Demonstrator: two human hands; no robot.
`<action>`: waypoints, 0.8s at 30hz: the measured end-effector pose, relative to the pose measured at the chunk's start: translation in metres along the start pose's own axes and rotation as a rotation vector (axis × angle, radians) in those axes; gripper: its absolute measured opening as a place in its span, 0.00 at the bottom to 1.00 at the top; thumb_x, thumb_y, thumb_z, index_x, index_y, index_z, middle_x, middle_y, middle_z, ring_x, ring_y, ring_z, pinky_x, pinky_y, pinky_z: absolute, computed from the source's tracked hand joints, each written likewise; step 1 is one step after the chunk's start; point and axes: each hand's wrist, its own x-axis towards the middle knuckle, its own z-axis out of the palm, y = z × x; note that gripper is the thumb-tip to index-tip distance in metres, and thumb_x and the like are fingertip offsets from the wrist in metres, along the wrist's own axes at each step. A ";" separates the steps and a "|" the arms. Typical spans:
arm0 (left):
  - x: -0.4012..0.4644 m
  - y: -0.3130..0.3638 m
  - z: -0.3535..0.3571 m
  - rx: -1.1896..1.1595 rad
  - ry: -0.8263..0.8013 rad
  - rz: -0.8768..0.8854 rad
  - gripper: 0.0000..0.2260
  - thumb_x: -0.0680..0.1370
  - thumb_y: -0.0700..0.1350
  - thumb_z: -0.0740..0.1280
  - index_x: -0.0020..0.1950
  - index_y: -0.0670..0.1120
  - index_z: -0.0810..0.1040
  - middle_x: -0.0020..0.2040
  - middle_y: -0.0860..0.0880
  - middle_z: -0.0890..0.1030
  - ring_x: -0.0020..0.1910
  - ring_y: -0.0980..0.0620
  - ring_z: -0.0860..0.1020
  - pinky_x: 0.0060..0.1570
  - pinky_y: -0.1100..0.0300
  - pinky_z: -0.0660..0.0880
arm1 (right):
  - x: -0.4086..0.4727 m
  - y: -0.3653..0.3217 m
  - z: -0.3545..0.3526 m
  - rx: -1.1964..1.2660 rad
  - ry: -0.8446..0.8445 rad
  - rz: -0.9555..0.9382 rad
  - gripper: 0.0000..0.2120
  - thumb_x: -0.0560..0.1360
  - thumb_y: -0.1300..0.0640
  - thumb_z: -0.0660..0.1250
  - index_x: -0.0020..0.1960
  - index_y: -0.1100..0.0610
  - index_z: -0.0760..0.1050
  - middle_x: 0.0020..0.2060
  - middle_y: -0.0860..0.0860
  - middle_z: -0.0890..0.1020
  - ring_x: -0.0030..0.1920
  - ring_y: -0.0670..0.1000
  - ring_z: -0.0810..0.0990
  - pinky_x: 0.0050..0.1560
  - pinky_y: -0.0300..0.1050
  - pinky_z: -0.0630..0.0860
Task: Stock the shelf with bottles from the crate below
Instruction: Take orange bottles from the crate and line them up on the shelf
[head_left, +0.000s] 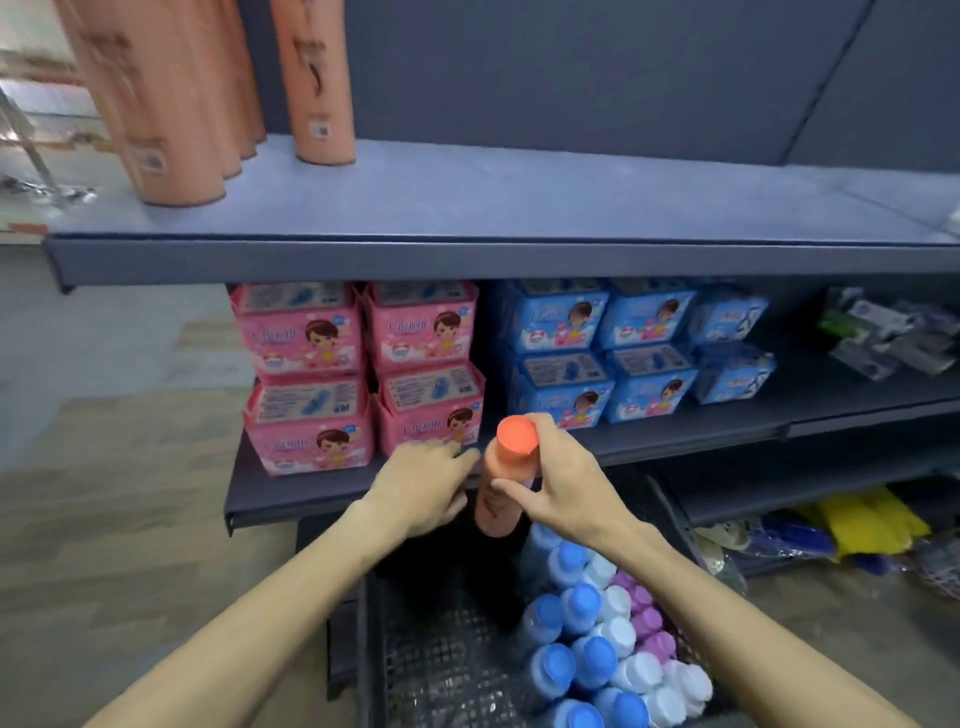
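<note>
Grey shelf (467, 208) carries orange bottles (176, 104); right hand (563, 480) pinches an orange bottle (506, 478) above the crate (441, 665), left hand (421, 486) fingers relaxed beside it.

Orange-capped peach bottle (501, 486); blue, white, purple caps (597, 654); pink packs (306, 332).

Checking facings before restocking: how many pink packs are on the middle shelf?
4: pink packs stacked two high in two columns, top left, top right, bottom left, bottom right. More may sit hidden behind.
</note>
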 end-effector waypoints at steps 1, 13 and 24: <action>-0.001 -0.004 -0.011 0.023 0.007 0.036 0.16 0.71 0.53 0.69 0.54 0.46 0.74 0.45 0.47 0.79 0.44 0.42 0.80 0.38 0.52 0.74 | 0.004 -0.007 -0.007 -0.013 0.003 -0.025 0.27 0.71 0.46 0.75 0.63 0.54 0.67 0.50 0.49 0.78 0.50 0.55 0.77 0.51 0.50 0.74; -0.004 -0.022 -0.109 0.107 0.369 0.114 0.11 0.70 0.51 0.56 0.35 0.46 0.73 0.30 0.49 0.76 0.27 0.45 0.76 0.24 0.57 0.69 | 0.033 -0.071 -0.083 0.063 0.089 -0.142 0.27 0.70 0.45 0.76 0.62 0.51 0.67 0.52 0.45 0.81 0.53 0.48 0.81 0.52 0.49 0.77; 0.013 -0.026 -0.237 0.249 0.555 0.027 0.15 0.71 0.53 0.54 0.44 0.46 0.75 0.35 0.51 0.75 0.33 0.46 0.77 0.24 0.57 0.66 | 0.085 -0.121 -0.206 0.235 0.166 -0.236 0.27 0.69 0.48 0.79 0.64 0.51 0.74 0.54 0.42 0.83 0.52 0.40 0.82 0.54 0.41 0.80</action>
